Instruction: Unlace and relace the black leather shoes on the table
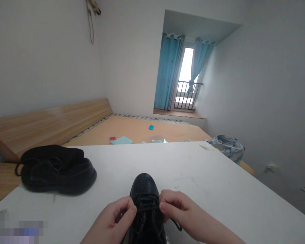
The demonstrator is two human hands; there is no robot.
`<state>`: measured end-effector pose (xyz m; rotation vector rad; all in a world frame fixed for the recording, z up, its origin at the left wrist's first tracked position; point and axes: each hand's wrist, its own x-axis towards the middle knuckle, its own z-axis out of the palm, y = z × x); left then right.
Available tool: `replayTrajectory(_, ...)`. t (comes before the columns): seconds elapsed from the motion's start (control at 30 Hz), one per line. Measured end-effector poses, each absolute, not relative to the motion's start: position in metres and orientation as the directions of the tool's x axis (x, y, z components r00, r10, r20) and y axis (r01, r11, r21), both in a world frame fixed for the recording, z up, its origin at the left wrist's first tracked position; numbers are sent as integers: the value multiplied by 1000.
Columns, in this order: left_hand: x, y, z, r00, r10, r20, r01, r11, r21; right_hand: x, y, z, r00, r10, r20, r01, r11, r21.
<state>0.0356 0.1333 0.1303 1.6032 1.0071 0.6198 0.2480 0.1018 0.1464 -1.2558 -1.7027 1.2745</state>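
A black shoe (145, 184) sits on the white table in front of me, its toe pointing away and its heel end cut off by the frame's lower edge. A dark shoelace (176, 224) runs across its upper, and a loose length of it hangs below my right hand. On the shoe's left side, my left hand (119, 215) is closed in a pinch at the lacing. My right hand (176, 205) pinches the lace at the right side, level with the left. The bits of lace between the fingertips are mostly hidden.
Another black shoe (58, 173) lies at the left of the white table (112, 166). Beyond the table's far edge is an orange-topped bed (132, 123) with small flat items on it. A patterned fabric bag (227, 149) stands past the right edge.
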Motion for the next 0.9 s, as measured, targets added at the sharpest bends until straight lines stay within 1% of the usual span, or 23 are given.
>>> replayTrajectory(0.07, 35, 133, 132, 538, 825, -176, 287, 17, 958, 249, 101, 147, -345, 924, -164, 236, -83, -968)
replayTrajectory(0.1, 35, 134, 132, 559, 798, -223, 290, 64, 955, 249, 100, 147, -347, 916, -202, 224, -128, -966)
replayTrajectory(0.13, 35, 135, 132, 572, 775, -269, 296, 111, 949, 250, 98, 149, -331, 919, -212, 229, -139, -963)
replayTrajectory(0.17, 34, 137, 132, 566, 769, -298, 307, 139, 941, 252, 96, 152, -293, 938, -188, 253, -114, -961)
replayTrajectory(0.2, 32, 138, 132, 546, 782, -302, 330, 131, 935, 254, 93, 156, -243, 961, -134, 288, -60, -956)
replayTrajectory(0.27, 28, 143, 133, 467, 857, -218, 424, -1, 906, 258, 87, 165, -189, 982, -5, 397, 72, -915)
replayTrajectory(0.3, 25, 146, 135, 424, 892, -153, 502, -91, 860, 261, 84, 169, -213, 976, 40, 468, 138, -873)
replayTrajectory(0.33, 22, 148, 137, 397, 912, -100, 591, -170, 789, 263, 82, 172, -261, 963, 71, 546, 207, -812)
replayTrajectory(0.37, 19, 150, 139, 382, 920, -84, 679, -218, 701, 265, 81, 173, -314, 945, 97, 623, 282, -729)
replayTrajectory(0.43, 13, 151, 143, 389, 914, -116, 789, -266, 553, 265, 82, 168, -366, 916, 167, 769, 398, -500)
replayTrajectory(0.47, 10, 150, 145, 417, 896, -156, 803, -283, 524, 264, 84, 164, -366, 904, 219, 821, 425, -381)
replayTrajectory(0.5, 9, 148, 147, 461, 864, -204, 790, -295, 537, 262, 88, 159, -356, 894, 272, 859, 427, -281)
replayTrajectory(0.53, 8, 146, 149, 510, 823, -250, 757, -291, 585, 259, 92, 155, -336, 883, 329, 885, 415, -212)
replayTrajectory(0.57, 8, 143, 151, 555, 779, -291, 713, -266, 649, 255, 96, 151, -310, 870, 384, 899, 399, -179)
replayTrajectory(0.6, 9, 140, 153, 597, 736, -319, 660, -225, 717, 251, 99, 149, -276, 856, 438, 905, 385, -183)
replayTrajectory(0.63, 11, 138, 156, 626, 712, -318, 602, -182, 778, 247, 103, 148, -238, 843, 482, 898, 380, -222)
replayTrajectory(0.67, 13, 136, 158, 647, 704, -291, 538, -152, 829, 243, 105, 150, -200, 840, 505, 873, 386, -297)
replayTrajectory(0.7, 17, 135, 160, 649, 718, -251, 475, -125, 871, 239, 107, 152, -173, 852, 494, 821, 402, -406)
replayTrajectory(0.77, 24, 136, 161, 608, 777, -162, 356, -85, 931, 232, 110, 157, -176, 910, 376, 628, 398, -669)
replayTrajectory(0.8, 27, 137, 160, 584, 802, -123, 308, -78, 948, 230, 111, 159, -207, 935, 288, 513, 354, -782)
replayTrajectory(0.83, 30, 137, 159, 571, 816, -88, 274, -89, 958, 228, 111, 160, -249, 947, 202, 405, 292, -867)
replayTrajectory(0.87, 33, 138, 157, 569, 821, -45, 261, -129, 957, 227, 112, 161, -288, 948, 135, 313, 227, -922)
replayTrajectory(0.9, 35, 137, 154, 575, 818, 15, 269, -206, 941, 226, 112, 160, -321, 943, 91, 240, 174, -955)
